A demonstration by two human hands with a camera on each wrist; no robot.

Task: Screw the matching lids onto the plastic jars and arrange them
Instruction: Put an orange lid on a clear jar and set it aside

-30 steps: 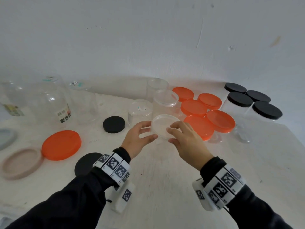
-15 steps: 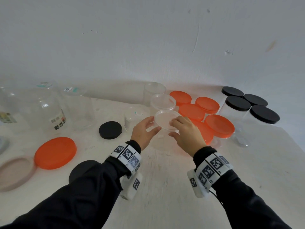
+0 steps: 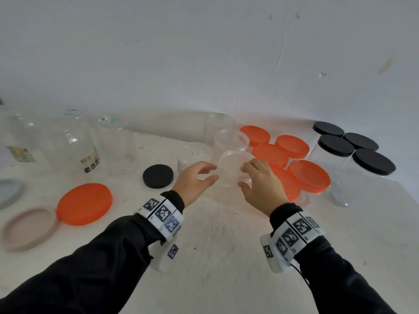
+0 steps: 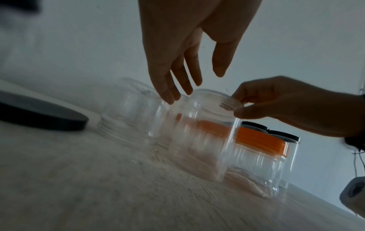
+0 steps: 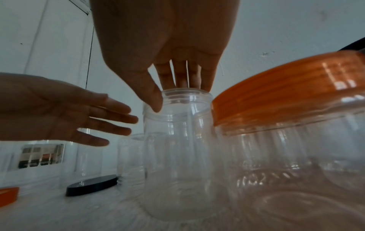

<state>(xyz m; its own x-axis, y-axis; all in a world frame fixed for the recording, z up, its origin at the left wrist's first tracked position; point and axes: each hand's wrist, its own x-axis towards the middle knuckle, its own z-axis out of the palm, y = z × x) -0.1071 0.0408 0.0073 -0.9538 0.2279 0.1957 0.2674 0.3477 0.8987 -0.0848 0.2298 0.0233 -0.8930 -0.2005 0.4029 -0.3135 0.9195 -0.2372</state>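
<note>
Since a second ago the left hand (image 3: 192, 181) has let go of the clear lid (image 3: 235, 165) and drawn back to the side; its fingers (image 5: 110, 118) now lie straight and spread, holding nothing, just apart from the jar's wall. The right hand (image 3: 263, 184) has stayed on the lid, and the jar now stands further back, against the orange-lidded group.

Nearest, both black sleeves with marker bands reach over the white table (image 3: 215, 257). The right hand's thumb (image 5: 152, 100) curls against the near-left rim of the clear lid and its fingers press on the far rim, so the lid sits pinched between them on top of the clear jar (image 5: 177, 156), which stands upright on the table.

Left of the hands lie a loose black lid (image 3: 158, 176) and a loose orange lid (image 3: 85, 203). Just right of the held jar stand the orange-lidded jars (image 3: 309, 175), touching or nearly so. Behind it is another clear-lidded jar (image 3: 231, 140). Farthest right stand four black-lidded jars (image 3: 335, 145).
</note>
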